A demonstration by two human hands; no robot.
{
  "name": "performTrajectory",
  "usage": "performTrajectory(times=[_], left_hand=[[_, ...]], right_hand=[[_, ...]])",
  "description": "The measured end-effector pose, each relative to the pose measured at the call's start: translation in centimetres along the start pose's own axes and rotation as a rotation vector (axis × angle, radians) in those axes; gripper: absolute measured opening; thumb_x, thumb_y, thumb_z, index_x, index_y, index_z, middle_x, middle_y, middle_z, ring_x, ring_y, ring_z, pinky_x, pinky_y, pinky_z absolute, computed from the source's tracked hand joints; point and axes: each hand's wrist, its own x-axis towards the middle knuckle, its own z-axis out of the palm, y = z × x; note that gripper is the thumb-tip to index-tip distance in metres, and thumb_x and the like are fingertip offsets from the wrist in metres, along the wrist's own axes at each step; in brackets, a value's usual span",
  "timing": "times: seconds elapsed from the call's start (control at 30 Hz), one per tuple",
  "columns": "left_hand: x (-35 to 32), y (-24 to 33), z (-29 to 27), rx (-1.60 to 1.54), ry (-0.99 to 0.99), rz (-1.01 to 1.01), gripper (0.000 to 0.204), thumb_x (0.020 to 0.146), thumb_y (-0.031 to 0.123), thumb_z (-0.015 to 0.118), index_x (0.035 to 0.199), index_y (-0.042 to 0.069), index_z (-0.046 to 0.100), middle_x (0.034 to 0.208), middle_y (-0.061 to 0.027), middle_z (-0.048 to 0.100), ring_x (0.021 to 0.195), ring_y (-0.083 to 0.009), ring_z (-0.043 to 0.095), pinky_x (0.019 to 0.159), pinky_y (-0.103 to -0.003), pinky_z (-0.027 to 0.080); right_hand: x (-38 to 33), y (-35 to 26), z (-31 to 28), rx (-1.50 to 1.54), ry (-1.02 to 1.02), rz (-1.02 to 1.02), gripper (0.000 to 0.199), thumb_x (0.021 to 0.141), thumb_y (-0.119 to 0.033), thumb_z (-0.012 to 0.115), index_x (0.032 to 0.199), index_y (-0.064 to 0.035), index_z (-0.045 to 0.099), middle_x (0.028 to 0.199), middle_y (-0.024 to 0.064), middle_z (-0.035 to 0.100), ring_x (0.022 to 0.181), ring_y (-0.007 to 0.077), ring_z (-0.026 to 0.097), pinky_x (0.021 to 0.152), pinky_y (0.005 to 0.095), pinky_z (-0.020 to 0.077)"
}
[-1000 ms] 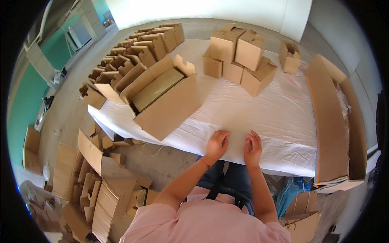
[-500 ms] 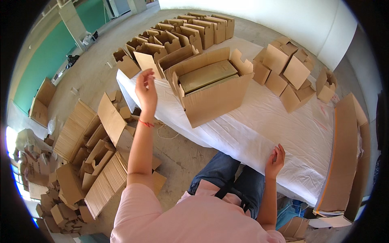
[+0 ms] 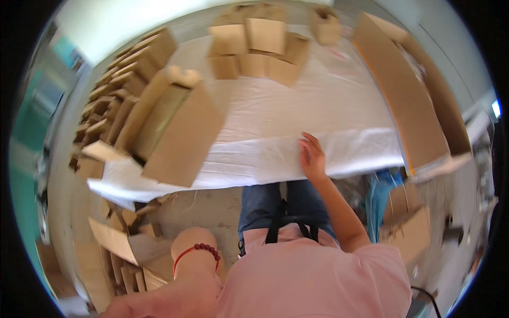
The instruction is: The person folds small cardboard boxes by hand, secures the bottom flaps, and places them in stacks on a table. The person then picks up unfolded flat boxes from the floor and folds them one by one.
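Observation:
My right hand (image 3: 313, 158) is raised above the near edge of the table's white cloth (image 3: 260, 127). Its fingers are loosely bent and apart, with nothing in them. My left hand (image 3: 194, 239) is low, close to my body on the left, and a red beaded bracelet (image 3: 197, 251) circles its wrist. Its fingers do not show. A large open cardboard box (image 3: 185, 135) stands on the table to the left, holding flat khaki-coloured pieces. Small open cardboard boxes (image 3: 265, 36) are piled at the far middle of the table.
Several narrow cardboard boxes (image 3: 119, 79) stand in rows at the left. One small box (image 3: 324, 25) sits apart at the far side. A long tall carton (image 3: 400, 98) rises at the right end. Cardboard pieces (image 3: 114, 241) lie on the floor at left; another carton (image 3: 408, 222) is at lower right.
My view has swung to the right. My left hand has come down from beside the large box to near my body. My right hand is now farther over the table's near edge.

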Motion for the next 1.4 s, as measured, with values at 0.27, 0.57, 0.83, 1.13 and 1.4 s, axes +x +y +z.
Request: performTrajectory(times=[0.27, 0.57, 0.83, 1.13, 1.4], left_hand=[[-4.2, -2.7, 8.0, -0.781, 0.204, -0.515, 0.035, 0.093, 0.020, 0.047, 0.127, 0.013, 0.052, 0.152, -0.0014, 0.033, 0.140, -0.0241, 0.029, 0.108, -0.048, 0.025], [-8.9, -5.4, 17.0, -0.885, 0.360, -0.518, 0.049, 0.086, 0.025, 0.062, 0.133, 0.015, 0.051, 0.154, -0.0019, 0.029, 0.142, -0.0249, 0.025, 0.113, -0.042, 0.021], [-10.7, -5.9, 16.5, 0.115, -0.068, -0.542, 0.050, 0.086, 0.029, 0.062, 0.133, 0.016, 0.050, 0.158, -0.0005, 0.021, 0.145, -0.0225, 0.016, 0.115, -0.042, 0.016], [-7.8, -3.9, 10.2, -0.350, -0.201, -0.707, 0.049, 0.087, 0.030, 0.062, 0.133, 0.016, 0.050, 0.157, 0.0005, 0.022, 0.145, -0.0208, 0.018, 0.115, -0.040, 0.016], [-6.9, -2.4, 10.3, -0.159, -0.001, -0.576, 0.038, 0.087, 0.025, 0.061, 0.122, 0.013, 0.057, 0.153, 0.0013, 0.032, 0.142, -0.0208, 0.026, 0.113, -0.039, 0.021]], right_hand=[[-12.9, 2.1, -12.2, -0.243, 0.189, 0.139, 0.026, 0.078, 0.011, 0.054, 0.099, -0.0014, 0.064, 0.119, 0.0155, 0.059, 0.096, 0.0295, 0.061, 0.081, 0.0373, 0.0504], [-27.0, 6.0, -33.5, -1.032, 0.450, 0.617, 0.039, 0.073, -0.009, 0.070, 0.110, -0.0089, 0.061, 0.124, 0.0121, 0.055, 0.116, 0.0349, 0.049, 0.097, 0.0445, 0.0409], [-31.0, 2.7, -38.6, -1.045, 0.063, 0.993, 0.088, 0.066, -0.030, 0.084, 0.140, -0.0070, 0.041, 0.151, 0.0133, 0.030, 0.140, 0.0317, 0.025, 0.112, 0.0420, 0.0294], [-33.2, 2.1, -39.7, -0.967, -0.080, 0.965, 0.061, 0.077, -0.021, 0.076, 0.131, -0.0071, 0.050, 0.149, 0.0132, 0.035, 0.137, 0.0304, 0.033, 0.109, 0.0394, 0.0361], [-36.1, 4.1, -39.8, -1.080, -0.092, 0.863, 0.025, 0.083, -0.013, 0.067, 0.104, -0.0034, 0.057, 0.134, 0.0147, 0.051, 0.125, 0.0319, 0.048, 0.099, 0.0406, 0.0451]])
